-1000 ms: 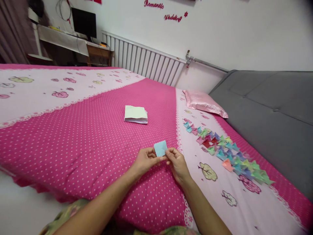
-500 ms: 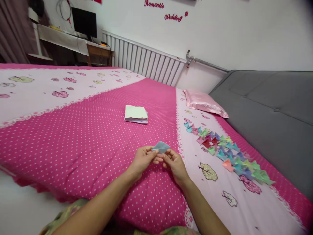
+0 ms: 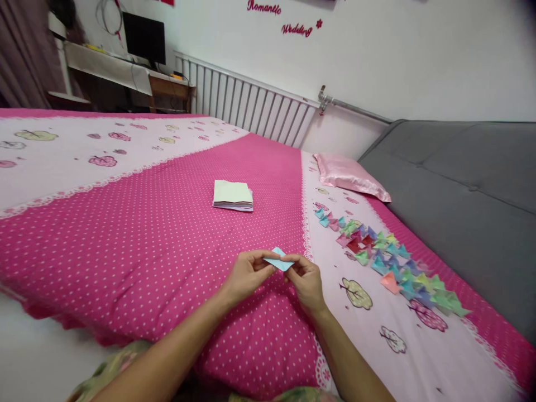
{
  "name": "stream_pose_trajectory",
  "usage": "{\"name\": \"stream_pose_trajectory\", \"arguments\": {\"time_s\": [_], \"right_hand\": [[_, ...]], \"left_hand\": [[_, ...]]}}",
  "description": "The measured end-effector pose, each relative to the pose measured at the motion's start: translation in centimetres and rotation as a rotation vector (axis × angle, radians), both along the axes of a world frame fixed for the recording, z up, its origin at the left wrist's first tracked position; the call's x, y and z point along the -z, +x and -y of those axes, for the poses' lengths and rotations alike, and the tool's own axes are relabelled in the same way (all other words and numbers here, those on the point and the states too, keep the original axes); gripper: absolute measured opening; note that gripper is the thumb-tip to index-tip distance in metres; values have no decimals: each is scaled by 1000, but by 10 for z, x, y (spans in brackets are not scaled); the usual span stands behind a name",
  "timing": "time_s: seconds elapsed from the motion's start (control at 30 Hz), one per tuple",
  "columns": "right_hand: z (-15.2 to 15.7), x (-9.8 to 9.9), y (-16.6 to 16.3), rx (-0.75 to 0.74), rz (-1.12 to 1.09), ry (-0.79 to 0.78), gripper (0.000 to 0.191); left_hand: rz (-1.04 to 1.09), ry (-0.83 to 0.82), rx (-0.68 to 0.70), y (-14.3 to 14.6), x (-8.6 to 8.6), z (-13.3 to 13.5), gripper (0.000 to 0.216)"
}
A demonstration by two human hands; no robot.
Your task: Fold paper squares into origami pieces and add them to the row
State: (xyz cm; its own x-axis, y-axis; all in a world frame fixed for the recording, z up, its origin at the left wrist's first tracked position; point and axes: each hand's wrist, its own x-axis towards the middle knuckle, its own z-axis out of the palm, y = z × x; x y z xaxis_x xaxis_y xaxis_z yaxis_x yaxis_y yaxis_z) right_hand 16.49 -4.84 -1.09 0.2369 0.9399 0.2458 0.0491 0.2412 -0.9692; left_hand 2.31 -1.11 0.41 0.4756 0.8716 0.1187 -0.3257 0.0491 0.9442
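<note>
Between my two hands is a small light-blue folded paper boat (image 3: pixel 281 263), held just above the pink bed cover. My left hand (image 3: pixel 250 274) pinches its left end with thumb and forefinger. At the other end, my right hand (image 3: pixel 305 278) grips the paper, its forefinger on the upper edge and its thumb below. Off to the right, several folded paper boats (image 3: pixel 379 257) in blue, green, pink, red and purple lie in rows. A stack of square paper (image 3: pixel 233 194) with a pale green sheet on top rests beyond my hands.
The dotted pink bed cover (image 3: pixel 167 245) spreads under everything. A pink pillow (image 3: pixel 350 176) lies by the grey headboard (image 3: pixel 456 184). Behind the bed are a white radiator (image 3: pixel 247 100) and a desk with a monitor (image 3: pixel 144 38).
The blue paper has been tipped and turned in my hands, so its folded upper side now shows. My fingers have shifted from beneath it onto its two ends.
</note>
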Motion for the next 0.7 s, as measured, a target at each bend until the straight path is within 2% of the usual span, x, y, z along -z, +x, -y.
{"name": "stream_pose_trajectory", "arguments": {"time_s": [0.2, 0.37, 0.7], "right_hand": [[3, 0, 4, 50, 172, 132, 11], [4, -2, 3, 43, 218, 151, 9], [7, -8, -3, 61, 262, 193, 12]], "left_hand": [[15, 29, -14, -1, 0, 1, 17], [-90, 72, -91, -2, 4, -1, 13], [-110, -35, -154, -1, 1, 2, 13]]}}
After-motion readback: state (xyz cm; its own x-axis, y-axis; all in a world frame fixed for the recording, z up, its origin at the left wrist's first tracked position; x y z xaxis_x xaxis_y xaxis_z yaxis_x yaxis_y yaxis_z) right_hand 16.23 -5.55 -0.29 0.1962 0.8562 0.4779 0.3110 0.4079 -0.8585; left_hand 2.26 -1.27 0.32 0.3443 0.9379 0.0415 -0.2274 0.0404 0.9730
